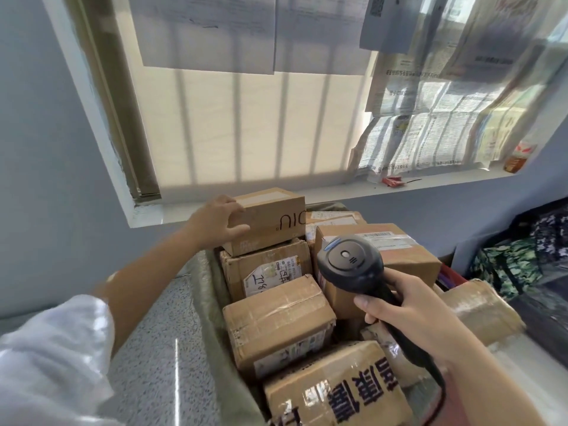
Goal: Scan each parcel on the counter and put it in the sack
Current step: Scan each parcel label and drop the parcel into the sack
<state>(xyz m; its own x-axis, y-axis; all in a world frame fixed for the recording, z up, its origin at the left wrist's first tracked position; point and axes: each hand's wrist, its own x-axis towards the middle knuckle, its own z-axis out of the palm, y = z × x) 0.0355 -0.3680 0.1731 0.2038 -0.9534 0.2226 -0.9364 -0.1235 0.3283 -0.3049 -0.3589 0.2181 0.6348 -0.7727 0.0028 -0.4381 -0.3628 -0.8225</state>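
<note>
A grey-green sack stands open below me, packed with several brown cardboard parcels. My left hand grips the left end of a small brown box printed "NIU", which rests on top of a labelled parcel at the far end of the sack. My right hand holds a black handheld scanner by its handle, its head over the parcels and pointing away from me. A taped box and a box with large black characters lie nearer to me.
A speckled grey floor or counter surface lies left of the sack. A white window sill runs behind it, with newspapers taped to the window. Camouflage-patterned bags sit at the right, with a taped wrapped parcel beside them.
</note>
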